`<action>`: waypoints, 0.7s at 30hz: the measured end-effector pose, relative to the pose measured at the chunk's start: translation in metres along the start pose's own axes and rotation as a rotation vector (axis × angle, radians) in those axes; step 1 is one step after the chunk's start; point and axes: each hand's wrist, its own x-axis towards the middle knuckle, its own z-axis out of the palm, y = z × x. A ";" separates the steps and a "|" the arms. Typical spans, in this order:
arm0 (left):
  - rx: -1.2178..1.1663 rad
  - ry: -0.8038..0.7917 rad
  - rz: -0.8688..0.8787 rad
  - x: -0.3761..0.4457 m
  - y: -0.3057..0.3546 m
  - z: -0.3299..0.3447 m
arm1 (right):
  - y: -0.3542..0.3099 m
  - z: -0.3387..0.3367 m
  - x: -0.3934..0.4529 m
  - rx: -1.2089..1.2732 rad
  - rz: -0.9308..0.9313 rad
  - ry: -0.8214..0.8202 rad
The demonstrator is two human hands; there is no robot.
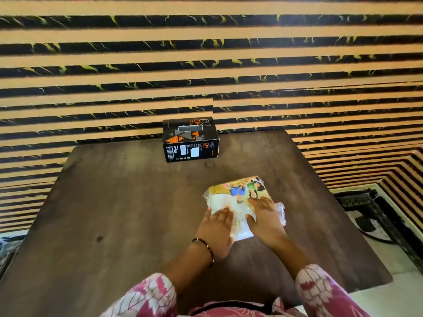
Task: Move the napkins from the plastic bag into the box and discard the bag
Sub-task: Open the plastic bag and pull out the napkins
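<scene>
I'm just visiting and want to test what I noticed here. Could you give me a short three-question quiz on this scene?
1. True or false: both hands rest on the napkin pack.
2. Which wrist wears the beaded bracelet?
3. The black and orange box stands: A) at the wooden table's far edge, B) beside the hands, C) on the floor.

Key: 1 true: left hand, right hand. 2 left. 3 A.

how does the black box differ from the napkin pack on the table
The black and orange cardboard box is rigid and sharp-edged; the plastic-wrapped napkin pack with cartoon print is soft, pale and crinkled. The box stands untouched at the far edge by the striped wall; the pack lies nearer, with the left hand and right hand pressed flat on it. Both rest on the dark wooden table.
</scene>
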 end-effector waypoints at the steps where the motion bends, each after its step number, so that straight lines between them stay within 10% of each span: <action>1: 0.005 0.001 -0.003 -0.006 0.002 0.003 | -0.001 0.002 -0.001 0.029 0.013 0.006; 21: -0.285 0.030 -0.081 0.000 -0.006 0.015 | -0.017 0.014 0.013 0.059 0.262 -0.008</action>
